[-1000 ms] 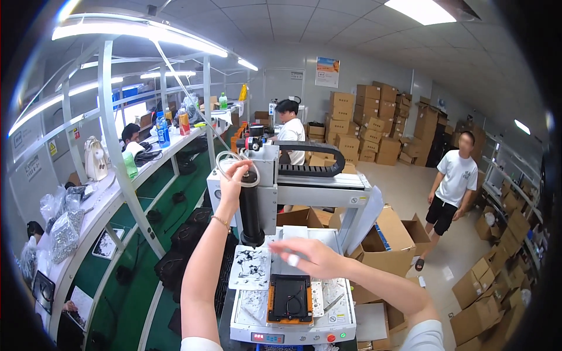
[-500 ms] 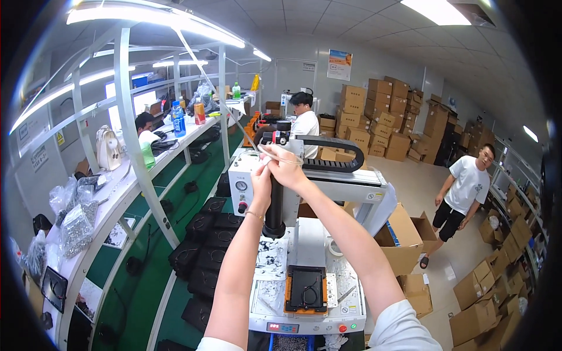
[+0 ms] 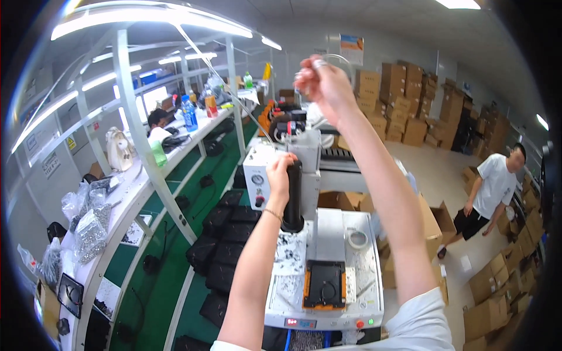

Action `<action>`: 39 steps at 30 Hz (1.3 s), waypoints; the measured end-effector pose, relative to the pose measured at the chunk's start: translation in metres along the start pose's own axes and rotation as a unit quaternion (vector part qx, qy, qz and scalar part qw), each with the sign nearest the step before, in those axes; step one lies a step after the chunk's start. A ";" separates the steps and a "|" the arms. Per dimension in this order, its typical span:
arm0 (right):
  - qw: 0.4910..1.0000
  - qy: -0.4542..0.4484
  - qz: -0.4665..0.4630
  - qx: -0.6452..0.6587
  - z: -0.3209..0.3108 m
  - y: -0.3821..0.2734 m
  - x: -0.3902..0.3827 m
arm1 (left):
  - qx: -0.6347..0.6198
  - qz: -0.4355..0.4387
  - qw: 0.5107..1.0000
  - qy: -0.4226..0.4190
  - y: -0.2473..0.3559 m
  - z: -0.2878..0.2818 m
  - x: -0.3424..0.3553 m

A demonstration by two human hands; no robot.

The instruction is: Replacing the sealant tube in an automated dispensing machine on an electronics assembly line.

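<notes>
A white bench machine [image 3: 342,225] stands in front of me with a black upright cylinder [image 3: 294,202] on its head. My left hand [image 3: 281,172] is closed round the upper part of that cylinder, beside a control box [image 3: 257,178] with a round gauge. Raised high above the machine, my right hand [image 3: 329,88] has curled fingers, a little blurred. A thin clear tube [image 3: 339,57] loops out from those fingers and behind the hand. On the machine bed an orange fixture [image 3: 307,292] carries a black flat part [image 3: 325,281] with a thin cable on it.
Black pouch-like items [image 3: 234,234] lie stacked left of the machine. A tape roll [image 3: 357,238] rests on its bed. Shelving with a white worktop [image 3: 117,219] runs along the left. Cardboard boxes [image 3: 404,120] fill the back right, and a person [image 3: 494,181] walks at right.
My hands, together at the cylinder's top before, have parted. The right rose up with the clear tube; the left moved down onto the cylinder. The view shifted, and the person at right moved.
</notes>
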State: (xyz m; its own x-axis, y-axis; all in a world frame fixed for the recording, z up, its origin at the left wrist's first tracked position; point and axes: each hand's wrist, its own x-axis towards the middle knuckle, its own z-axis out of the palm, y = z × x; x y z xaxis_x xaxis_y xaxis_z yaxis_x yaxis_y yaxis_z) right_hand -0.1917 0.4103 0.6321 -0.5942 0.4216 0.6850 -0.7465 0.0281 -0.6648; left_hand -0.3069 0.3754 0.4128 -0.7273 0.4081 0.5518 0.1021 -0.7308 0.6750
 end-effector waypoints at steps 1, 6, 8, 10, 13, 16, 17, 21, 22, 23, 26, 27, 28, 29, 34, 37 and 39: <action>0.997 -0.061 0.049 0.024 0.001 0.011 -0.020 | 0.005 0.007 1.000 -0.001 0.002 -0.005 0.000; 0.908 -0.268 0.281 -0.155 -0.057 0.027 -0.155 | 0.085 -0.076 0.979 -0.168 0.029 -0.016 -0.004; 0.816 -0.411 0.239 -0.330 -0.086 0.027 -0.185 | 0.172 -0.055 0.959 -0.220 0.032 -0.019 -0.005; 0.776 -0.422 0.254 -0.393 -0.102 0.034 -0.209 | 0.251 -0.069 0.937 -0.234 0.038 -0.024 0.002; 0.736 -0.423 0.217 -0.482 -0.118 0.052 -0.240 | 0.323 -0.030 0.923 -0.208 0.035 -0.021 0.005; 0.734 -0.420 0.147 -0.512 -0.110 0.056 -0.256 | 0.354 0.028 0.923 -0.150 0.020 -0.023 0.001; 0.742 -0.392 0.122 -0.530 -0.102 0.053 -0.259 | 0.337 0.041 0.938 -0.070 0.012 -0.017 -0.009; 0.681 -0.313 0.054 -0.660 -0.087 0.058 -0.254 | 0.504 0.186 0.836 0.114 0.008 0.004 -0.025; 0.680 -0.309 0.058 -0.662 -0.095 0.056 -0.250 | 0.502 0.183 0.838 0.109 0.016 0.009 -0.030; 0.697 -0.274 0.068 -0.659 -0.104 0.055 -0.244 | 0.426 0.100 0.896 0.075 0.026 0.009 -0.037; 0.769 -0.175 0.025 -0.614 -0.116 0.065 -0.215 | 0.225 -0.042 0.974 -0.004 0.061 -0.038 -0.049; 0.776 -0.166 0.018 -0.608 -0.120 0.067 -0.201 | 0.187 -0.076 0.979 -0.032 0.074 -0.047 -0.054; 0.784 -0.158 0.012 -0.600 -0.118 0.068 -0.186 | 0.107 -0.110 0.987 -0.054 0.085 -0.050 -0.059; 0.786 -0.156 0.012 -0.599 -0.114 0.070 -0.172 | 0.099 -0.116 0.982 -0.113 0.092 -0.048 -0.065; 0.682 -0.086 0.041 -0.725 -0.067 0.093 -0.113 | 0.372 -0.079 0.874 -0.304 0.122 -0.034 -0.097; 0.616 -0.121 0.117 -0.769 -0.035 0.092 -0.088 | 0.347 -0.022 0.920 -0.182 0.130 -0.042 -0.093; 0.601 -0.160 0.134 -0.772 -0.039 0.099 -0.072 | 0.308 -0.001 0.941 -0.141 0.141 -0.046 -0.081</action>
State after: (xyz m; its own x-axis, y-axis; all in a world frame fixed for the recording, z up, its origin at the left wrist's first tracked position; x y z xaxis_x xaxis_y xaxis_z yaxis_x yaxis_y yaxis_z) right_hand -0.2113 0.4180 0.5058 -0.8425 0.4091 0.3505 0.4088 0.9092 -0.0786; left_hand -0.2646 0.2144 0.4410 -0.5286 0.6010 0.5994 0.5380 -0.3090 0.7843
